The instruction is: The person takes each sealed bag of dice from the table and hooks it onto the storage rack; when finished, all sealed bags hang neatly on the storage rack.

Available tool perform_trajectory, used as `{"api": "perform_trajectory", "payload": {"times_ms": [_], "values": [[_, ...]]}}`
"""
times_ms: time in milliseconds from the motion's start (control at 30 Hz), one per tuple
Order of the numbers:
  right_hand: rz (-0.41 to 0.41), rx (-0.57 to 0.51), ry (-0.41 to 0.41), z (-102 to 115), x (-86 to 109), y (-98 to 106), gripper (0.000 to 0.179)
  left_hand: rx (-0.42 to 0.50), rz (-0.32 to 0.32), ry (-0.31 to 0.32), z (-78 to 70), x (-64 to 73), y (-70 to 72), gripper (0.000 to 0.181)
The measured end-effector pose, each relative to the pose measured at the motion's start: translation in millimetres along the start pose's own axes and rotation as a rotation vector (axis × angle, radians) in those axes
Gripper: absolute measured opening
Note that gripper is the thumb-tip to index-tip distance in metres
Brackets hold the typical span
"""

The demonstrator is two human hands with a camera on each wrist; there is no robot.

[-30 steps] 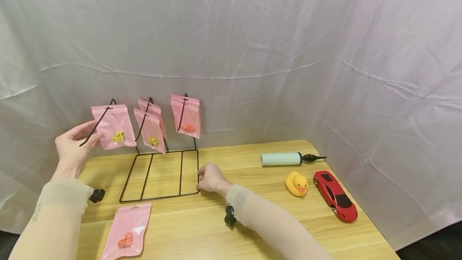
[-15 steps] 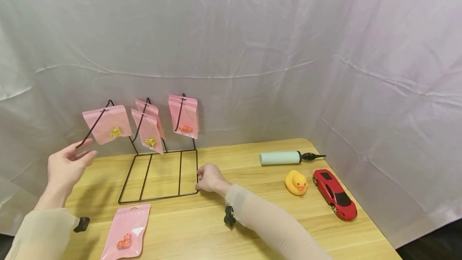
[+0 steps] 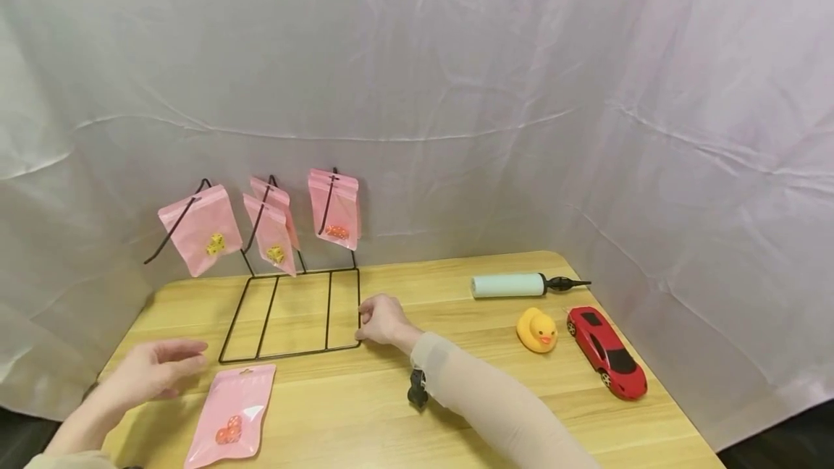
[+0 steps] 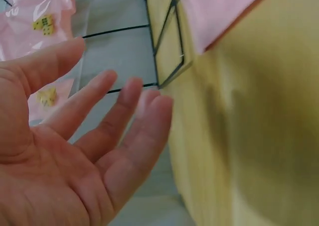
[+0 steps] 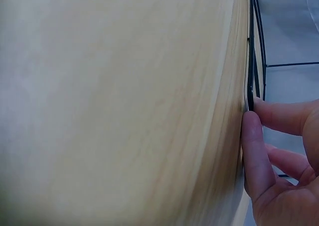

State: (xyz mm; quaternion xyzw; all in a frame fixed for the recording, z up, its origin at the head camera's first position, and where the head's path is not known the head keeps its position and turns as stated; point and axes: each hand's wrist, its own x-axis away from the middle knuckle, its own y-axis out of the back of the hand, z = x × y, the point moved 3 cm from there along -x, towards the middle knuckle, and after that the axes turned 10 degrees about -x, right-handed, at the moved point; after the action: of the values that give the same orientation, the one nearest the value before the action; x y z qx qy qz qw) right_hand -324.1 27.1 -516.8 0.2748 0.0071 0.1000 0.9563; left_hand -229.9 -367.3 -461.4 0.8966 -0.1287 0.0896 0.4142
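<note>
A black wire display rack (image 3: 289, 353) stands on the table, its prongs carrying pink zip bags. One bag with yellow dice (image 3: 203, 226) hangs tilted from the left prong. Two overlap on the middle prong, the front bag (image 3: 266, 226) also showing yellow dice. From the right prong hangs a bag with orange dice (image 3: 339, 201). Another pink bag (image 3: 244, 395), holding orange dice, lies flat in front of the rack. My left hand (image 3: 153, 371) hovers just left of it, fingers spread and holding nothing. At the base's front right corner, my right hand (image 3: 384, 320) pinches the wire (image 5: 250, 76).
To the right are a pale green hand pump (image 3: 508, 286) with a black nozzle, a yellow rubber duck (image 3: 537, 331) and a red toy car (image 3: 606, 353). A grey curtain (image 3: 417, 93) encloses the back and sides of the wooden table (image 3: 456, 382).
My left hand has let go of the left hanging bag, passed the prong's tip, and come down toward the flat bag. The left bag has swung and tilted. My right hand stays put.
</note>
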Motion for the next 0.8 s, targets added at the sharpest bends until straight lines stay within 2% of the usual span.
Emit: {"api": "perform_trajectory", "payload": {"times_ms": [67,267,333,600,667,800], "values": [[0.000,-0.012,-0.003,-0.3,0.0,-0.4,0.056,-0.016,0.021,0.033,2.6,4.2,-8.7,0.065],[0.000,-0.024,-0.013,0.6,0.2,-0.9,0.056,-0.295,-0.046,0.050,-1.5,15.0,-31.6,0.075],[-0.002,-0.023,-0.012,0.8,0.1,-0.4,0.056,-0.349,-0.055,0.054,-5.2,17.9,-39.1,0.082],[0.005,-0.040,-0.015,0.5,0.6,1.5,0.057,-0.424,-0.014,0.163,-18.4,21.4,-61.3,0.122],[0.004,-0.038,-0.017,-0.1,0.4,1.5,0.058,-0.427,-0.028,0.173,-20.0,21.5,-63.1,0.124],[0.005,-0.037,-0.011,-0.2,0.4,0.6,0.057,-0.424,-0.061,0.157,-19.4,22.1,-64.5,0.114]]}}
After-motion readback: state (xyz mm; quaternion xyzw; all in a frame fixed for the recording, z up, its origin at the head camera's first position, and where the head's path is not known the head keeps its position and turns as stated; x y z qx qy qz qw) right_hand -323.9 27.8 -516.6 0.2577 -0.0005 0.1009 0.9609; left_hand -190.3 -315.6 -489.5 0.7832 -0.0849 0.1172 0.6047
